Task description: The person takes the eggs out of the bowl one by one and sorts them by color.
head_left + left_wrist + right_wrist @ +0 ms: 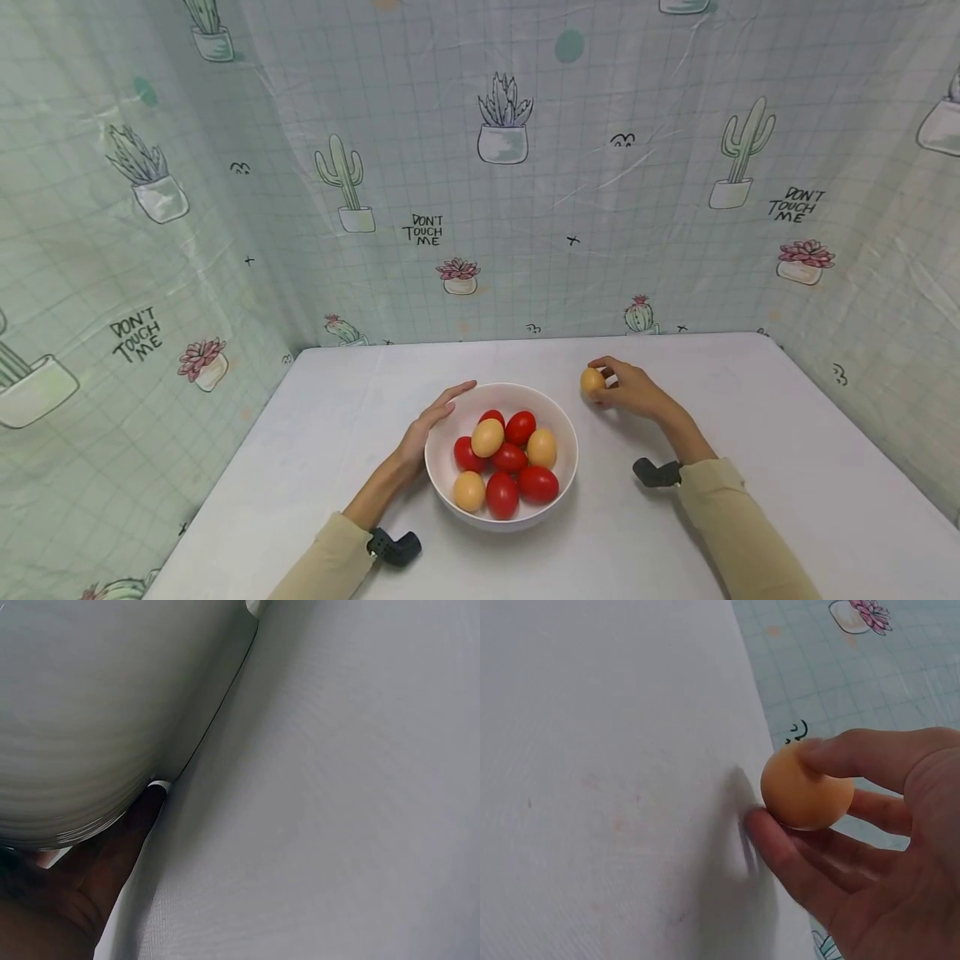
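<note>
The right hand is gripping a smooth, yellow-orange, rounded ball, with the thumb pressing on one side and fingers supporting it from the other. Whether the ball is touching the white, flat tabletop beneath that hand, the pictures are not showing clearly. The left hand is resting against the near side of a round, white, smooth-walled bowl, its fingers lying extended along the rim rather than clenching. The bowl is standing between the two hands, just beside the left and apart from the right. Inside it, to the right of the left hand, glossy red oval pieces are lying among matte yellow-orange egg-shaped pieces, one of which is seemingly sitting on top of the red ones.

The ball is offering only a curved, smooth surface, so it could be slipping out if the right hand's thumb were pressing off-centre, and could then be rolling away from both hands. The bowl could be tilting or sliding if the left hand were pushing too hard on its rim, and the uppermost piece could be tumbling if anything were knocking it.
</note>
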`<state>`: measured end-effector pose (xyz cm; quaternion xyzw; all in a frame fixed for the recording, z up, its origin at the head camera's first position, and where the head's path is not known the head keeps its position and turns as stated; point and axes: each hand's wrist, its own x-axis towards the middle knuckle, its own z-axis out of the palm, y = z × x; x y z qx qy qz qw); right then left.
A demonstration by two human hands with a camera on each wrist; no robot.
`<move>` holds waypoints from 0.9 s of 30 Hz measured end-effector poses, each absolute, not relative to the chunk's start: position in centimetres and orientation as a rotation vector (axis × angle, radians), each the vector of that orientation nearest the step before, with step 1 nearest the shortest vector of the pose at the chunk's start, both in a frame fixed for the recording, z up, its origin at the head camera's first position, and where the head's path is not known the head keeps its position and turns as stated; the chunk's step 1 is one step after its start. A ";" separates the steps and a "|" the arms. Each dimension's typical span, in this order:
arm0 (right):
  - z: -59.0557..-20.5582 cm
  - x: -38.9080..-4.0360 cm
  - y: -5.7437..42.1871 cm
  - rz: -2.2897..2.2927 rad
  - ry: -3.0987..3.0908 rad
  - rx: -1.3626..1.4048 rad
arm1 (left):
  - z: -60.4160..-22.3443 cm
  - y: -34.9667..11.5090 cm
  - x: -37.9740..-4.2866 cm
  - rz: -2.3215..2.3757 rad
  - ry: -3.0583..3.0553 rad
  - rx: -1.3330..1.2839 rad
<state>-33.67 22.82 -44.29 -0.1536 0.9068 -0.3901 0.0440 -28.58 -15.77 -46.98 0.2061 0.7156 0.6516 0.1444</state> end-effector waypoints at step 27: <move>-44.8 -33.7 21.9 -1.135 2.775 -0.419 | -46.8 -15.8 -28.5 1.884 2.034 0.627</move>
